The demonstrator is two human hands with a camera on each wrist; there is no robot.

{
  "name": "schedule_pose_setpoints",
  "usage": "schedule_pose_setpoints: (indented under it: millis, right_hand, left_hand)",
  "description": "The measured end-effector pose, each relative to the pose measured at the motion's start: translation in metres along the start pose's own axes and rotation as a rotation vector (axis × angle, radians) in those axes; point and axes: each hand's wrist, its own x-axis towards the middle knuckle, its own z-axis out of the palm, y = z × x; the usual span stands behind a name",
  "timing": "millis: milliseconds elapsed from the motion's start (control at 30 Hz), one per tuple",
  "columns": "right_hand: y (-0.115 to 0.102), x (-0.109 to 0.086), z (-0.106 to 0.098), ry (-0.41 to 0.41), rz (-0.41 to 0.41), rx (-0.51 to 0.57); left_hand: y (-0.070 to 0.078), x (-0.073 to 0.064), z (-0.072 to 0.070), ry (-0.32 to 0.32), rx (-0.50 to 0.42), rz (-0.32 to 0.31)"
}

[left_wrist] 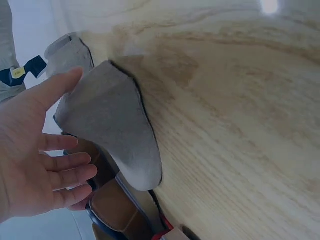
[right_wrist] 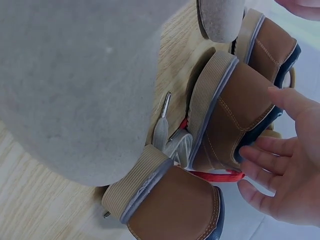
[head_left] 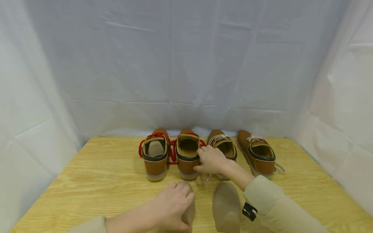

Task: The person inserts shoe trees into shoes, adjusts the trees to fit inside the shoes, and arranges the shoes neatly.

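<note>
Well, the step in hand looks like taking hold of a shoe. The right hand (head_left: 211,160) is at the heel of the second brown shoe (head_left: 187,166) from the left, which stands on the wooden table (head_left: 107,181). Its thumb is by the back and its fingers are by the top edge, loose and not gripping. I can't tell how firmly they touch. The left hand (head_left: 172,207) is open too, right by the left beige slipper (left_wrist: 110,120), and grips nothing. I think the next move calls for the right fingers to close snugly on that heel.

The red laces (head_left: 173,152) could get in the way, because they lie between the first shoe (head_left: 156,166) and the second and might tug both. A loose white lace (right_wrist: 161,130) lies close by as well. The right arm reaches across the third shoe (head_left: 216,133), so it could bump it. The right beige slipper (head_left: 225,200) sits in front. The fourth shoe (head_left: 263,161) stands at the far right, a bit apart. Behind them hangs a pale sheet (head_left: 189,64).
</note>
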Motion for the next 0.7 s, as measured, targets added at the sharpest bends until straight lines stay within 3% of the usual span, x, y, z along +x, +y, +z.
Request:
schedule_pose_setpoints:
  millis: [100, 200, 300, 533, 700]
  right_hand:
    - [0.0, 0.001, 0.0, 0.0, -0.002, -0.002]
    - [0.0, 0.001, 0.0, -0.002, -0.003, 0.002]
    - [0.0, 0.0, 0.0, -0.005, -0.004, 0.009]
    - [0.001, 0.0, 0.0, -0.009, -0.01, 0.018]
    - [0.001, 0.0, 0.0, -0.006, -0.013, 0.025]
  left_hand:
    - [0.001, -0.002, 0.005, 0.034, 0.051, 0.037]
    - [0.002, -0.003, 0.008, 0.019, 0.09, 0.06]
    - [0.003, -0.003, 0.01, -0.016, 0.093, 0.07]
    - [0.006, -0.005, 0.014, 0.029, 0.098, 0.078]
    - [0.007, -0.005, 0.014, 0.004, 0.1, 0.068]
